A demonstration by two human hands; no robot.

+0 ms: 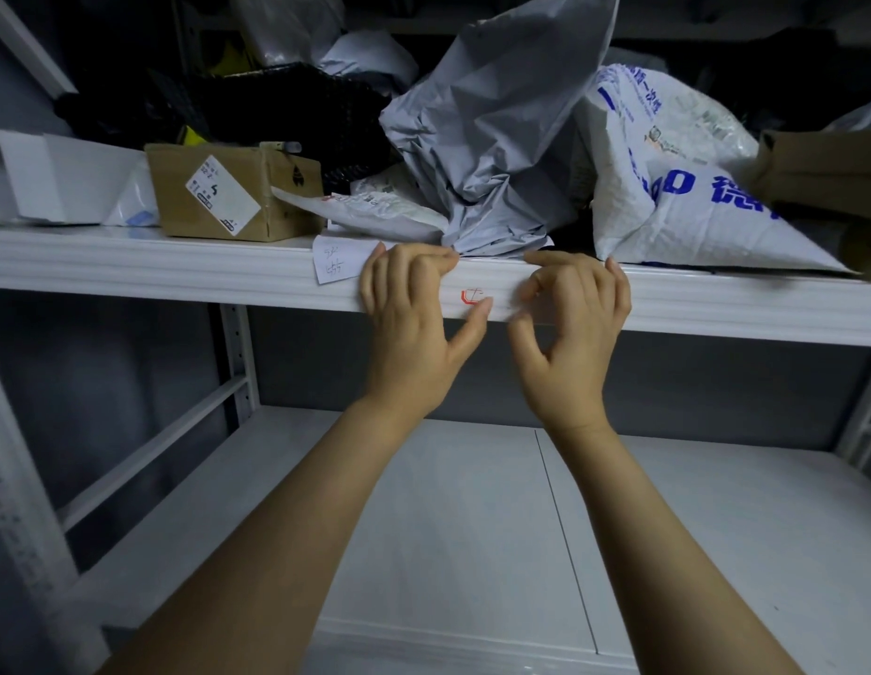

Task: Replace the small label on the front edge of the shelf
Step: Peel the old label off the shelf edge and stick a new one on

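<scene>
**Both hands at the label on the shelf edge**

My left hand [414, 314] rests on the white shelf's front edge [180, 270], fingers curled over the top, thumb tip touching the small label [475, 298] with its red mark. My right hand [575, 319] is just right of it, fingers bent and loosely spread, blurred; I cannot tell whether it pinches anything. A handwritten paper slip [336, 260] hangs left of my left hand. Far behind, a grey mailer bag [492, 138] and a cardboard box [229, 192] sit on the shelf.

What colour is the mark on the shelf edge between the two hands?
Red, on the white label; the head view shows it.
</scene>
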